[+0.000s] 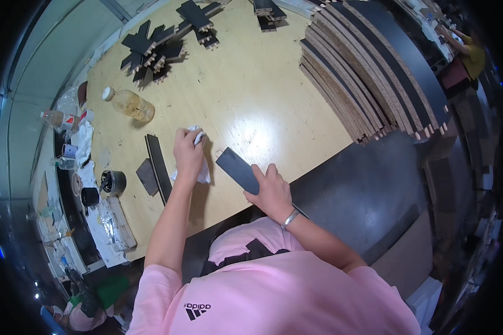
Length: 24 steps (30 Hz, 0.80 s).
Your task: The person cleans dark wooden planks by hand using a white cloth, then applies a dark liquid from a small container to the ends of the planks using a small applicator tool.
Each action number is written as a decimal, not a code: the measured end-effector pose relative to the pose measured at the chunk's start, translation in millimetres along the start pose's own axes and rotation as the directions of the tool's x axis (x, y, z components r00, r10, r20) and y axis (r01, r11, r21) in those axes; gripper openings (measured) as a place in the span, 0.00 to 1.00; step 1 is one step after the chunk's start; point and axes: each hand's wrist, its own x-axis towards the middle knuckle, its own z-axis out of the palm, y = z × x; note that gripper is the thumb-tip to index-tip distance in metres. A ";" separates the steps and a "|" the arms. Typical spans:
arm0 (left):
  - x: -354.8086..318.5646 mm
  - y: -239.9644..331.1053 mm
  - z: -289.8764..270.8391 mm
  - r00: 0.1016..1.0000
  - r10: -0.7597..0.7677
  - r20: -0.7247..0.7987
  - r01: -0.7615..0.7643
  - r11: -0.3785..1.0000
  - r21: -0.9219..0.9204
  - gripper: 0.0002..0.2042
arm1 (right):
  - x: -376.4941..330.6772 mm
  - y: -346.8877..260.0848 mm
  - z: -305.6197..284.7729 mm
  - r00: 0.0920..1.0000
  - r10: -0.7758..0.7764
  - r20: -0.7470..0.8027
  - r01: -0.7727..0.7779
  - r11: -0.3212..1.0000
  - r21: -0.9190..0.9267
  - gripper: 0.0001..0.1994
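Note:
My left hand (188,149) is closed on a white cloth (203,172), part of which hangs below the fingers to the tabletop. In my right hand (273,192) is a short dark board (236,168), gripped at its near end. Small pale dowels show at the board's far end, which points toward my left hand. Left of my left forearm, a long narrow dark strip (159,169) lies on the table beside a small grey-brown plate (147,177).
The pale table (246,72) carries a tall stack of dark boards (363,72) at right and a loose pile of short dark pieces (153,50) at far left. A plastic bottle (131,106) of yellowish liquid lies or leans at left, above a dark pot (114,181). Other people are nearby.

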 end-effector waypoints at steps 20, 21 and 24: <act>-28.1 30.5 -132.2 0.935 -0.114 0.334 0.351 0.183 -0.918 0.12 | -72.6 -117.6 -106.5 0.891 -0.041 -0.453 0.117 0.983 0.141 0.36; -30.9 32.6 -136.1 0.942 -0.123 0.312 0.326 0.113 -0.939 0.12 | -75.2 -122.6 -105.4 0.895 -0.034 -0.445 0.105 0.985 0.134 0.36; -33.8 44.4 -149.0 0.987 -0.137 0.078 0.112 0.258 -0.960 0.11 | -83.5 -133.9 -99.0 0.903 -0.004 -0.429 0.047 0.995 0.088 0.37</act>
